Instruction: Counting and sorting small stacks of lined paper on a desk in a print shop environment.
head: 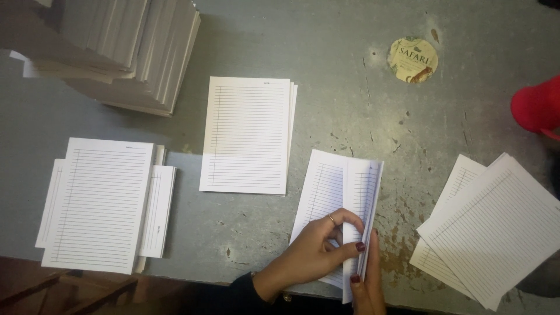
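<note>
I am holding a folded bundle of lined sheets [338, 198] at the near edge of the grey desk [361, 111], a little right of the middle. My left hand [318, 248] is lying across the near part of the bundle, its grip narrow, with thumb and fingers [344, 219] pinching the folded edge. My right hand [367, 274] is coming up from the near edge just beside it, fingers pressing flat against the right side of the same bundle; the two hands are touching each other there.

To the right, well apart from the bundle, loose lined sheets [496, 227] are lying fanned and tilted. Farther from me, left of the bundle, a neat stack of lined sheets [248, 134] is lying flat. At the near left, another stack of lined paper [102, 204] is resting on top of narrower folded ones. In the far left corner tall piles of paper [134, 46] are standing. A round printed sticker [413, 59] is sitting far right on the desk, and a red object [539, 105] is showing at the right edge.
</note>
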